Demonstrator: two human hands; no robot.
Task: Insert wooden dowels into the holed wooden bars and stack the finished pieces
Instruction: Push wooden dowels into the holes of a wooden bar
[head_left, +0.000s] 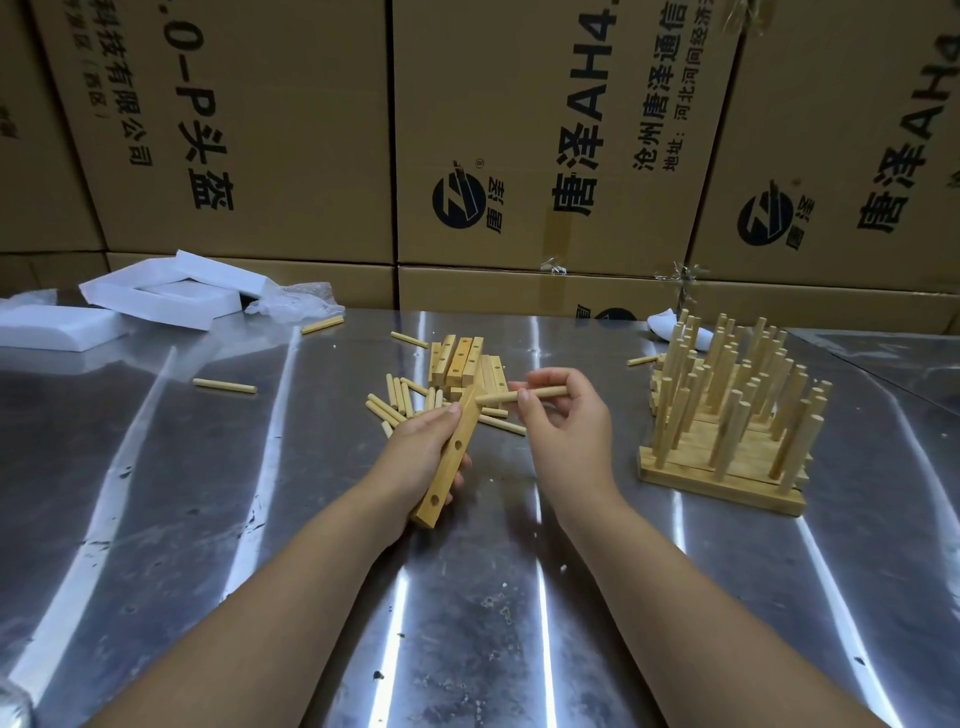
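Left hand (418, 460) grips the pale holed wooden bar (448, 467) above the metal table (208, 519); right hand (563, 423) pinches a round wooden dowel (497, 397) at its far end. Keep the dowel square to the hole, then press.

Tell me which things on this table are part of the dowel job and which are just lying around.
Job: bar in left hand, dowel in right hand, loose dowels, spare holed bars, finished stack.
Lying about: white foam pieces, crumpled plastic, cardboard boxes behind.
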